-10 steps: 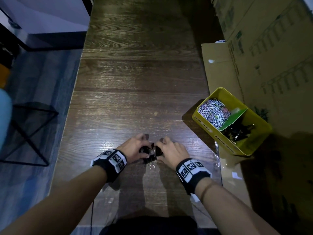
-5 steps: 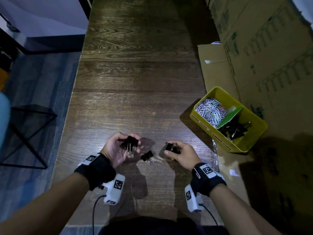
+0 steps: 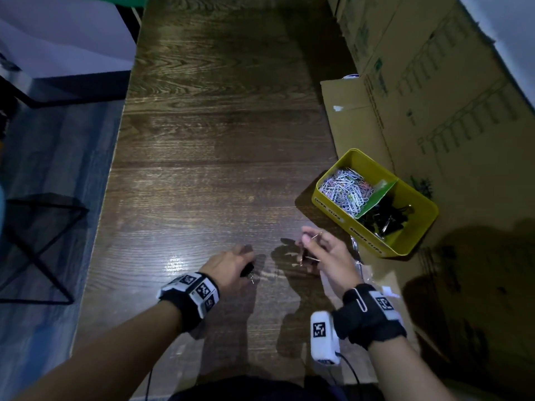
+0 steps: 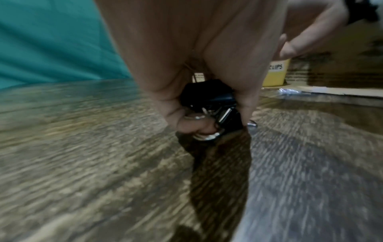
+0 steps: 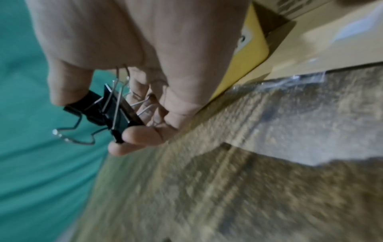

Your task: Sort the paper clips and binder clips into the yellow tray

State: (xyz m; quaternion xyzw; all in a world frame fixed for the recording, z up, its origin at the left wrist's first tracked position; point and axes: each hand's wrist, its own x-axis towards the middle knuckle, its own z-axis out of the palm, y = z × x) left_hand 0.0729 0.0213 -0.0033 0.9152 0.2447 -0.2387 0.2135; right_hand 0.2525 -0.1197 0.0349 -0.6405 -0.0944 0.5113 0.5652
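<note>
The yellow tray [image 3: 417,244] stands at the right on cardboard, split by a green divider [image 3: 379,195]. Coloured paper clips [image 3: 346,189] fill its far half and black binder clips [image 3: 385,215] its near half. My left hand [image 3: 231,266] is low over the table, its curled fingers gripping black binder clips [image 4: 209,98] with silver handles. My right hand [image 3: 321,253] is raised, palm turned up, and pinches a bunch of black binder clips [image 5: 111,111] between thumb and fingers, a short way left of the tray [image 5: 246,54].
The dark wooden table [image 3: 217,140] runs ahead of me. Flattened cardboard boxes [image 3: 434,96] line the right side under and behind the tray. A clear plastic wrapper [image 3: 356,256] lies by the tray's near corner. A black wire stand [image 3: 37,244] sits on the floor at left.
My left hand has turned palm down and dropped onto the clip that lay between the hands. My right hand has lifted and turned palm up with its clips.
</note>
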